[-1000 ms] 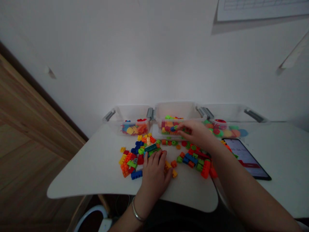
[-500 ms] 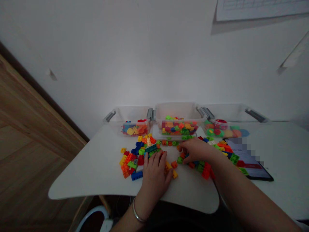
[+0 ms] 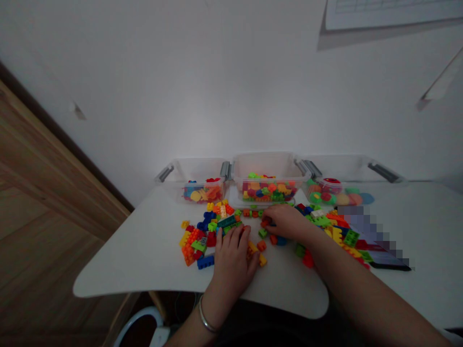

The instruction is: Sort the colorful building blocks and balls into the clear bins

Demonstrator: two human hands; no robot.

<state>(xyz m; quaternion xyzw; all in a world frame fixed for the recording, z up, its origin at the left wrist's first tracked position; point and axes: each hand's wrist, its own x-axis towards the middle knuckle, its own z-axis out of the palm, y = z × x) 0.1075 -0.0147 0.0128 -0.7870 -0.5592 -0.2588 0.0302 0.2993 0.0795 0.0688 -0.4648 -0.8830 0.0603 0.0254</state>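
Note:
Fingers apart, my left hand [image 3: 234, 260] lies over the left pile of toy bricks [image 3: 193, 243]. Yellow bricks [image 3: 261, 259] show by its thumb, and a dark green brick [image 3: 226, 221] is just beyond its fingers. My right hand [image 3: 285, 222] bends down at the middle of the table, thumb and forefinger closed on a small orange-red brick [image 3: 266, 222]. Below those fingertips sit a green brick [image 3: 263, 233] and an orange brick [image 3: 261, 246]. A short row of small bricks [image 3: 249, 213] runs just left of the right hand. My right forearm hides part of the right pile.
Three clear plastic boxes with toy pieces stand along the wall: the left box [image 3: 197, 168], the middle box [image 3: 267, 164] and the right box [image 3: 347, 166]. A tablet [image 3: 383, 248] lies at the right, with bricks over its left edge. The white table [image 3: 119, 260] has a curved front edge.
My right hand has moved slightly left and away from me, towards the row of small bricks, with its fingers now on an orange-red brick. My left hand stays in place.

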